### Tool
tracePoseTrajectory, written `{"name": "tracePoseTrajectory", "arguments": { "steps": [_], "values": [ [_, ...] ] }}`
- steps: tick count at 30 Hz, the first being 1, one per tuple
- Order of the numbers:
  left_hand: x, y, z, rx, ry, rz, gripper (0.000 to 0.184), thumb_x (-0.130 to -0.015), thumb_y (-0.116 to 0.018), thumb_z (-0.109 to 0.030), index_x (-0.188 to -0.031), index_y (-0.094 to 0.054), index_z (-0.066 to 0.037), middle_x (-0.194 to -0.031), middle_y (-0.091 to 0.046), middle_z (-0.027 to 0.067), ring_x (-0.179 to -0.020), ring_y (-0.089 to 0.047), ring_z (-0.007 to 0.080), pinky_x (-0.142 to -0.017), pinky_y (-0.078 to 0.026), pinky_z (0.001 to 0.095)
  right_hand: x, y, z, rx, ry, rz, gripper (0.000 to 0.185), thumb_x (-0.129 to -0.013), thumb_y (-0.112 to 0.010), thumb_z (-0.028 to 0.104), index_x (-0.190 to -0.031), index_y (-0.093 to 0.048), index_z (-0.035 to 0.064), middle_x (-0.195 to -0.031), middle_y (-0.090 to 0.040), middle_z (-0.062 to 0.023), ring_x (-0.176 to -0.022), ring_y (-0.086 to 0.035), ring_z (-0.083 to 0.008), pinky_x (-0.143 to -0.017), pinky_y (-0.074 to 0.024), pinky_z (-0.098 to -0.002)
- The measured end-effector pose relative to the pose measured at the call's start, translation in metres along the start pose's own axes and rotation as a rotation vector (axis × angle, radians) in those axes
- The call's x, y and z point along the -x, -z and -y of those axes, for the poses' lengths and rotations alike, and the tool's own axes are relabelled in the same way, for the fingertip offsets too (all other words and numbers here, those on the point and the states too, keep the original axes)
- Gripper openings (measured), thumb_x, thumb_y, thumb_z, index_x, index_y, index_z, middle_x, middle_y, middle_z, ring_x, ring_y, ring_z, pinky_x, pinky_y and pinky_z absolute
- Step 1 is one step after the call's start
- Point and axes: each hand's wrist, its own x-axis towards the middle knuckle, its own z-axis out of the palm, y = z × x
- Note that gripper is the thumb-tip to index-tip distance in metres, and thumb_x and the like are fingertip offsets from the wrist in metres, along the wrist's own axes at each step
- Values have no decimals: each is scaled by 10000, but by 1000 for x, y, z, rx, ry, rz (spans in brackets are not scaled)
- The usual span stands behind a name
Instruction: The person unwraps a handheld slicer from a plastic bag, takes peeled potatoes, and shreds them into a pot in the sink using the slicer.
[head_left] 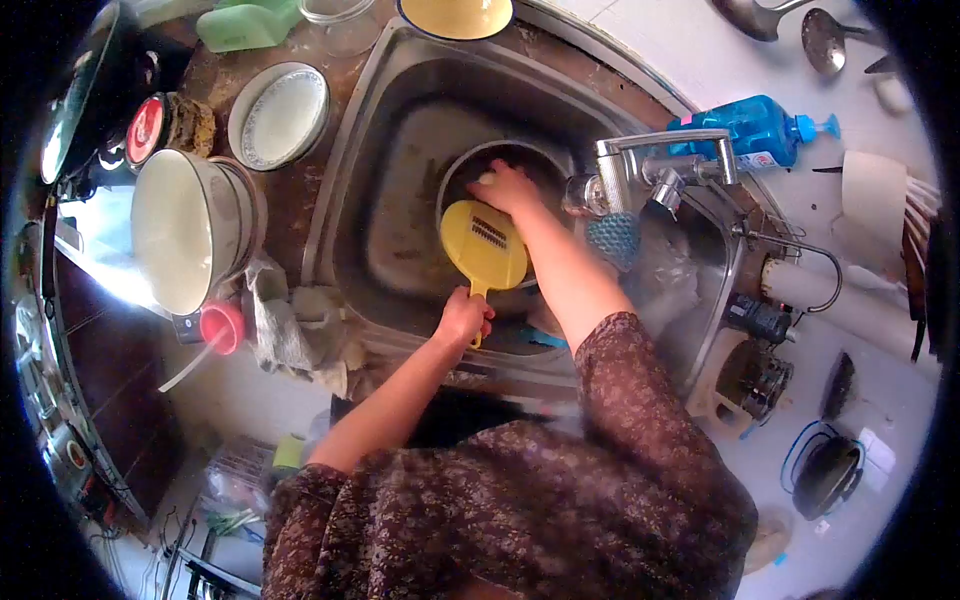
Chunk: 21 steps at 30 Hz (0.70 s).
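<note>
My left hand (465,316) is closed round the handle of a yellow grater (465,242), a round paddle with a dark toothed slot. The grater is tilted over the near side of a round metal basin (447,178) inside the sink (385,250). Beyond it, my right hand (508,190) reaches into the basin with its fingers curled. A small pale bit (488,178) shows at those fingers, too small to name. The basin's contents are mostly hidden by the hand and the grater.
A metal faucet (612,175) with a blue mesh cover (614,240) stands at the sink's right. Behind it lies a blue pump bottle (750,132). Stacked enamel basins (172,232), a white bowl (285,115) and a cloth (285,315) sit on the left.
</note>
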Motion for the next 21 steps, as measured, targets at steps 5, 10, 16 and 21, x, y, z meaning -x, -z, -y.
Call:
{"name": "tracePoseTrajectory", "arguments": {
  "steps": [5, 10, 16, 21],
  "values": [
    [2, -11, 2, 95, -29, -2, 165, -855, -372, -204, -859, -426, -48, -639, -434, 42, -449, -419, 128, -404, -355, 272, 0, 5, -7, -44, 79, 93, 613, -628, -611, 374, -1172, -438, 150, -1113, -478, -186, -1032, -466, -326, -858, -387, -383],
    [4, -14, 0, 108, -52, -50, 195, -875, -367, -237, -851, -441, -59, -634, -433, 33, -430, -402, 118, -391, -338, 261, 30, 13, -21, -375, 71, -34, 493, -705, -538, 357, -1124, -472, 106, -1100, -476, -220, -1027, -462, -338, -870, -373, -388],
    [4, -16, 3, 118, -60, -62, 194, -872, -371, -240, -876, -447, -61, -635, -441, 34, -417, -396, 109, -379, -324, 248, 90, -22, -38, -303, 286, -163, 498, -719, -596, 256, -1141, -409, 68, -1061, -440, -214, -999, -434, -358, -886, -338, -391],
    [7, -18, 0, 90, -31, -93, 192, -871, -363, -234, -888, -445, -61, -636, -441, 33, -413, -395, 104, -362, -307, 246, 112, -28, -39, -208, 313, -246, 487, -758, -570, 278, -1143, -391, 41, -1056, -425, -235, -1017, -399, -376, -874, -338, -406]
  ]
}}
